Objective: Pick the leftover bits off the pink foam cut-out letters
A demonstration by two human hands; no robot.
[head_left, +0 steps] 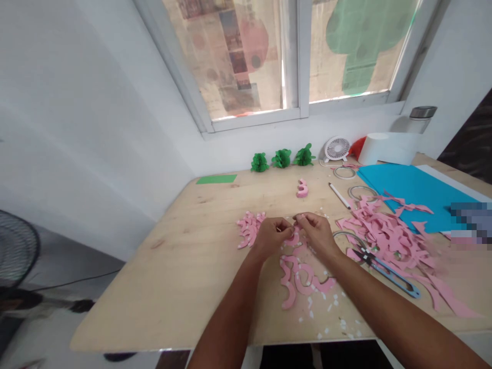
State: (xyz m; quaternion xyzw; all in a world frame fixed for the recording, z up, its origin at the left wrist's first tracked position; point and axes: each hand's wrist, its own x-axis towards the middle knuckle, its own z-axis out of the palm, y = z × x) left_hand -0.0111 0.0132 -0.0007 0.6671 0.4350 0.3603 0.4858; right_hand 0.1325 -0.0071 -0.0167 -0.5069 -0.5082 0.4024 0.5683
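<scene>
Centrally over the counter, the left hand and right hand close in a fingertip pinch on a pink paper strip, partly hidden. Right of the hands, toward the counter's right edge, lie pink paper cutouts and blue-handled scissors; the front edge lies just below.

The left hand and right hand pinch a pink paper cutout.

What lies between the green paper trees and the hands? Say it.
Head view: a pink paper piece on the tabletop, between the green paper trees and the left hand and right hand.
</scene>
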